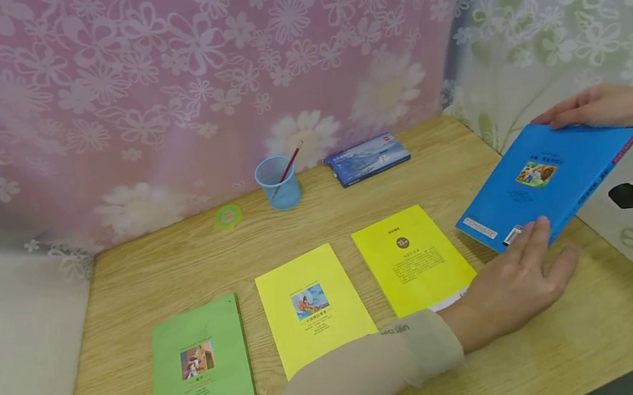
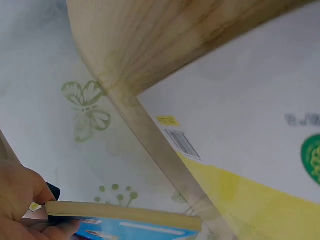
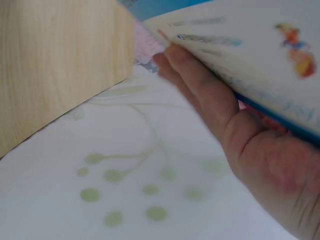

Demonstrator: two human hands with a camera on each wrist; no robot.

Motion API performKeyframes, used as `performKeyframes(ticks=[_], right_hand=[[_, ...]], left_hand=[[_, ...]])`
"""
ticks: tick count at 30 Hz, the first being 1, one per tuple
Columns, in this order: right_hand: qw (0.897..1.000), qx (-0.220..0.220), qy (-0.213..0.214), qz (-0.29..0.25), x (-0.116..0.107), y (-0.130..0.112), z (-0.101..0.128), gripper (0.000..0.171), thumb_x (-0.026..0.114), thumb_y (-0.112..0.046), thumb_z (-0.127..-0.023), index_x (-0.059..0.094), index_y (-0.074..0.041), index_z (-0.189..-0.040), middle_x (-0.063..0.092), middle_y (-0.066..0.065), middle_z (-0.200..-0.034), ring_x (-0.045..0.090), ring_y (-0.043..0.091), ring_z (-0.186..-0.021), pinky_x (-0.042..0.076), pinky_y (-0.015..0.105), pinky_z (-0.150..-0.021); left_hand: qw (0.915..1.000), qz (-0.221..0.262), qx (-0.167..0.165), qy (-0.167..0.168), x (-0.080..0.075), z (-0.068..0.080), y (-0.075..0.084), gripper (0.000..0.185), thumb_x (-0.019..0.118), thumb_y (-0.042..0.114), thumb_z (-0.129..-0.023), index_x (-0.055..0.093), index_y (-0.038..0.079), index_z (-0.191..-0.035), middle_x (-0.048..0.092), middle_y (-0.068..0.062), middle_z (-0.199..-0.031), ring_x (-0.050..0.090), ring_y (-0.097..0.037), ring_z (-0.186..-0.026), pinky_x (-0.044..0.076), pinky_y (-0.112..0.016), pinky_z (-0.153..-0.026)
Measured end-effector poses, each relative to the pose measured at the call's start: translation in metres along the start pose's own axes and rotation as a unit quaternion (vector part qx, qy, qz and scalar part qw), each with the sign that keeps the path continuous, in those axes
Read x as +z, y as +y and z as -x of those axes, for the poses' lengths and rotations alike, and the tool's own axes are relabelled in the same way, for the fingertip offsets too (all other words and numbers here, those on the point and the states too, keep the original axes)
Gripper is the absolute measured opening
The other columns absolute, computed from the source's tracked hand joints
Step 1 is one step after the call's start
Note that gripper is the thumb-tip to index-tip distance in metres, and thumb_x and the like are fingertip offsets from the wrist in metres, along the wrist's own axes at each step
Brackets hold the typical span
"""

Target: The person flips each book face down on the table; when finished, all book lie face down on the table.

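Note:
My right hand [image 1: 591, 107] grips the upper edge of a blue book [image 1: 546, 176], held tilted above the right end of the table. A small picture and a barcode show on its back cover. At the book's bottom corner, the straight fingers of my left hand [image 1: 517, 286] touch it, with the thumb apart from it. In the right wrist view, the right hand [image 3: 215, 100] lies along the book's pale face [image 3: 260, 55]. The left wrist view shows the left hand [image 2: 22, 205] by the page edges [image 2: 125, 212].
On the wooden table [image 1: 184, 263] lie a green book [image 1: 192, 333], a light yellow book [image 1: 317, 313] and a brighter yellow book [image 1: 410, 265]. Behind stand a tape roll [image 1: 228, 216], a blue cup [image 1: 284, 191] with a pencil [image 1: 292, 160], and a blue box [image 1: 370, 158].

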State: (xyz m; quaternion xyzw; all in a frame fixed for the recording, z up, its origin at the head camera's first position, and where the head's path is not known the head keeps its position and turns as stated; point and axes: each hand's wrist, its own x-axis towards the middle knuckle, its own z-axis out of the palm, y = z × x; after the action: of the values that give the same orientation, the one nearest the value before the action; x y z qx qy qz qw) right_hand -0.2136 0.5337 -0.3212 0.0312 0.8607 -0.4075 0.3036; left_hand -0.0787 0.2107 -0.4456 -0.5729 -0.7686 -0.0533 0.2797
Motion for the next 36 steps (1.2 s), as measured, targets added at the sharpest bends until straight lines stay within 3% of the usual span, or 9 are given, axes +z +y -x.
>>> performKeyframes(ticks=[5,11,14,17,19,21,26,30,36], right_hand=[[0.998,-0.026,0.036,0.043,0.006,0.007,0.002,0.041,0.039,-0.037,-0.116,0.057,-0.074,-0.11,0.081,-0.009,-0.099,0.078,0.042,-0.074,0.064,0.054,-0.067],[0.994,-0.036,0.092,0.048,0.013,0.009,0.002,0.034,0.042,-0.041,-0.114,0.054,-0.072,-0.119,0.076,-0.026,-0.101,0.076,0.041,-0.07,0.063,0.052,-0.061],[0.988,-0.029,0.133,0.07,0.018,0.01,-0.001,0.029,0.046,-0.045,-0.112,0.055,-0.065,-0.131,0.07,-0.033,-0.102,0.079,0.028,-0.077,0.064,0.043,-0.065],[0.983,-0.037,0.15,0.096,0.023,0.013,-0.006,0.041,0.05,-0.045,-0.11,0.054,-0.04,-0.151,0.065,-0.037,-0.107,0.074,0.004,-0.092,0.062,0.028,-0.074],[0.98,-0.041,0.155,0.115,0.027,0.015,-0.011,0.051,0.053,-0.044,-0.109,0.053,-0.024,-0.156,0.062,-0.037,-0.111,0.066,-0.01,-0.096,0.057,0.018,-0.078],[0.979,-0.047,0.155,0.122,0.031,0.018,-0.015,0.055,0.056,-0.043,-0.109,0.052,-0.016,-0.156,0.065,-0.033,-0.119,0.06,-0.018,-0.099,0.052,0.013,-0.078],[0.981,-0.06,0.141,0.117,0.042,0.026,-0.024,0.051,0.057,-0.035,-0.11,0.052,-0.012,-0.156,0.062,-0.033,-0.127,0.051,-0.025,-0.104,0.048,0.011,-0.079],[0.983,-0.078,0.132,0.1,0.053,0.031,-0.03,0.049,0.056,-0.026,-0.11,0.051,-0.007,-0.155,0.058,-0.042,-0.117,0.053,-0.024,-0.106,0.052,0.015,-0.081],[0.981,-0.08,0.145,0.099,0.065,0.041,-0.04,0.046,0.058,-0.024,-0.109,0.055,-0.006,-0.151,0.067,-0.033,-0.118,0.054,-0.023,-0.104,0.052,0.015,-0.08]], left_hand=[[1.0,-0.005,0.006,-0.002,0.002,0.001,0.001,0.044,0.024,0.011,-0.115,0.056,0.019,-0.145,0.051,-0.026,-0.157,0.053,-0.033,-0.147,0.04,-0.042,-0.118],[0.9988,-0.04,-0.002,0.027,0.003,0.001,0.003,0.047,0.021,0.011,-0.114,0.057,0.023,-0.141,0.051,-0.026,-0.157,0.056,-0.033,-0.144,0.045,-0.046,-0.118],[0.9984,-0.046,-0.002,0.032,0.002,0.001,0.004,0.046,0.022,0.013,-0.113,0.058,0.026,-0.139,0.053,-0.023,-0.157,0.058,-0.031,-0.143,0.046,-0.045,-0.119],[0.9991,-0.041,0.007,0.013,0.0,0.001,0.005,0.044,0.022,0.015,-0.113,0.055,0.027,-0.14,0.052,-0.021,-0.158,0.058,-0.03,-0.143,0.046,-0.045,-0.12],[0.9992,-0.038,0.01,0.002,0.0,0.001,0.006,0.043,0.022,0.016,-0.113,0.053,0.027,-0.141,0.052,-0.02,-0.159,0.058,-0.029,-0.142,0.047,-0.043,-0.119],[0.999,-0.043,0.013,-0.002,0.001,0.001,0.007,0.043,0.021,0.017,-0.113,0.053,0.028,-0.14,0.053,-0.018,-0.158,0.059,-0.028,-0.14,0.049,-0.041,-0.117],[0.9988,-0.033,0.022,-0.03,0.003,0.002,0.008,0.043,0.02,0.02,-0.114,0.051,0.031,-0.142,0.053,-0.013,-0.157,0.06,-0.022,-0.136,0.053,-0.036,-0.107],[0.9966,-0.012,0.031,-0.075,0.004,0.004,0.007,0.043,0.02,0.022,-0.115,0.046,0.03,-0.149,0.048,-0.01,-0.161,0.058,-0.022,-0.138,0.052,-0.036,-0.108],[0.9897,0.002,0.041,-0.137,0.007,0.002,0.008,0.046,0.022,0.024,-0.116,0.035,0.028,-0.16,0.038,-0.011,-0.169,0.054,-0.029,-0.146,0.051,-0.038,-0.113]])
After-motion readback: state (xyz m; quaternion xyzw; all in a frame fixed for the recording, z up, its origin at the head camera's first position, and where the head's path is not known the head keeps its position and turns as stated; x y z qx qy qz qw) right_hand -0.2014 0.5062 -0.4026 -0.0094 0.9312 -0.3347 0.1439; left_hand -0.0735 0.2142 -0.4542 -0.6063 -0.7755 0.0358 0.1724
